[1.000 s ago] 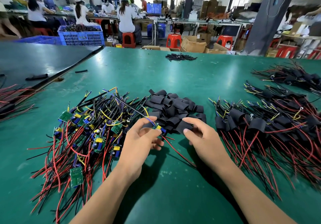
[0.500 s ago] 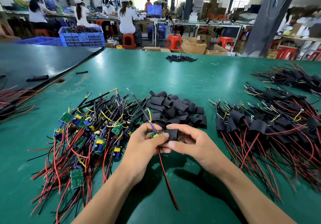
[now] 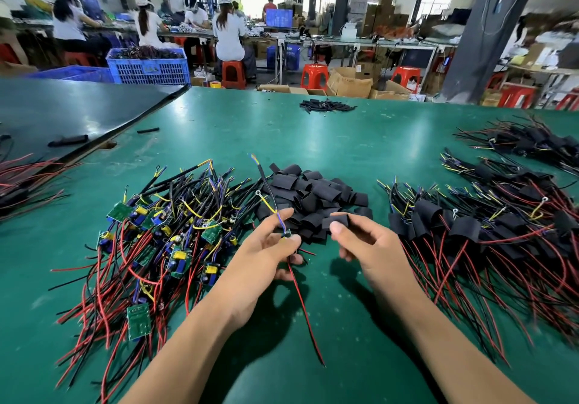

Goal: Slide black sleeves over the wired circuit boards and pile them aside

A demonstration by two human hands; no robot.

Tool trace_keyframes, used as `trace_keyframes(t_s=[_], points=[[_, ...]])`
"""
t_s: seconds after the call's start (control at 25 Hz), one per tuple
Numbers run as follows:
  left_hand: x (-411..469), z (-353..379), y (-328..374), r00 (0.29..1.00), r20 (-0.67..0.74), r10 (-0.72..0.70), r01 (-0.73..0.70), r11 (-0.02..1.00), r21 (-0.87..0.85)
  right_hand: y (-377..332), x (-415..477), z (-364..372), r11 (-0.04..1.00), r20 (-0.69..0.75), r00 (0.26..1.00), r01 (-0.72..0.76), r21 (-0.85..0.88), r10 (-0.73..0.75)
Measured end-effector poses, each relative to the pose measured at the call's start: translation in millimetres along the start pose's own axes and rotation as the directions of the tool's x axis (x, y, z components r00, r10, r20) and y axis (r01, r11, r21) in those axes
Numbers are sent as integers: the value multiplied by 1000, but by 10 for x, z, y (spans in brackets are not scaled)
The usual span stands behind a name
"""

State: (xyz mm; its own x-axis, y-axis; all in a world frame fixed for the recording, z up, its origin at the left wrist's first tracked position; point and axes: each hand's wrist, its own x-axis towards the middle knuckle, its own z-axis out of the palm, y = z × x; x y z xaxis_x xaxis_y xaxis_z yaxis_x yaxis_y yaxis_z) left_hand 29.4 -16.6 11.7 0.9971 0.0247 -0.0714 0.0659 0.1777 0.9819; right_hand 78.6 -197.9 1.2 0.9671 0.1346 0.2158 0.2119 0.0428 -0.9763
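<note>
Left hand (image 3: 269, 247) pinches small green wired circuit board (image 3: 286, 233); right hand (image 3: 363, 240) pinches flat black sleeve (image 3: 338, 219), apart. Risk: collapsed sleeve mouth snags trailing wires.

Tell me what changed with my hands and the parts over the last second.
The right hand took one black sleeve from the sleeve pile, brought it to the wired board in the left hand, then drew back rightward; sleeve and board are now apart. The left hand kept its hold. The unsleeved heap and the finished heap stayed put.
</note>
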Motion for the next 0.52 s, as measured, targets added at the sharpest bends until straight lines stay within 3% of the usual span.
trace_keyframes(t_s=[0.12,0.2,0.32,0.52], points=[[10,-69,-59,993,-45,111,-88,929,359,39,54,-70,999,-108,993,-48,25,51],[13,-76,-99,988,-57,146,-105,890,444,59,77,-93,996,-139,987,-73,52,79],[12,-8,-127,977,-155,144,-89,944,318,85,93,-104,994,-142,985,-91,52,97],[21,7,-69,961,-239,139,-161,984,-76,66,106,-118,982,-156,974,-147,123,165]])
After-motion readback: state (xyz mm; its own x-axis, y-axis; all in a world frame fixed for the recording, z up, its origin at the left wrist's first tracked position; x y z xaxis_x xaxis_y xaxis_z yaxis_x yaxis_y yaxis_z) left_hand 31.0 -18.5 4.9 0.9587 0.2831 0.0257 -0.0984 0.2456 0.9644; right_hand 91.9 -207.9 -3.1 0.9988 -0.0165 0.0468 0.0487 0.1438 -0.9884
